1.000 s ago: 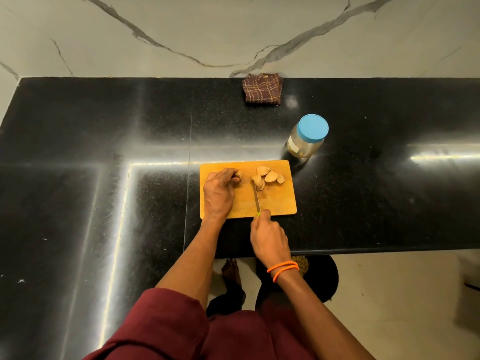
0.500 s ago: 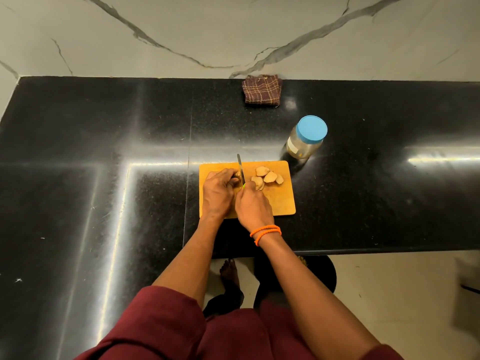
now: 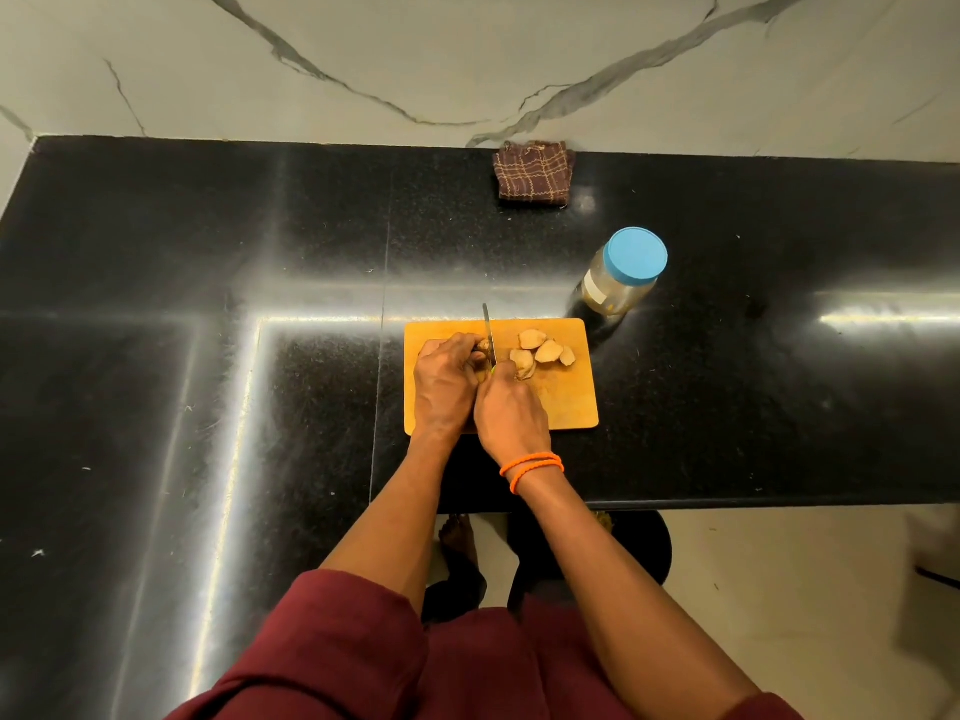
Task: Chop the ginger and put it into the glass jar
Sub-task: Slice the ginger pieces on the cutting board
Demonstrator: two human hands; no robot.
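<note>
While your left hand (image 3: pixel 445 387) curls down over the uncut ginger piece (image 3: pixel 483 346), fingers closed on it so that only a small nub shows past the knuckles, your right hand (image 3: pixel 511 413) sits touching it on the near side, wrapped tight round the knife (image 3: pixel 489 332) handle. That blade runs straight away from you, its tip reaching past the far edge of the cutting board (image 3: pixel 566 407), and it stands just to the right of your left fingertips, so the nub lies crosswise under the edge; the coming cut looks to turn on that narrow gap between steel and knuckles. Off to the right of the blade, clear of both hands, the cut slices (image 3: pixel 543 351) lie in a loose heap on the board. Farther out, beyond the board's far right corner and nearer your right hand, the glass jar (image 3: pixel 621 283) stands with its blue lid (image 3: pixel 638 254) on, so it will need opening before any ginger goes in. A checked cloth (image 3: pixel 534 173) lies at the wall, well apart.
</note>
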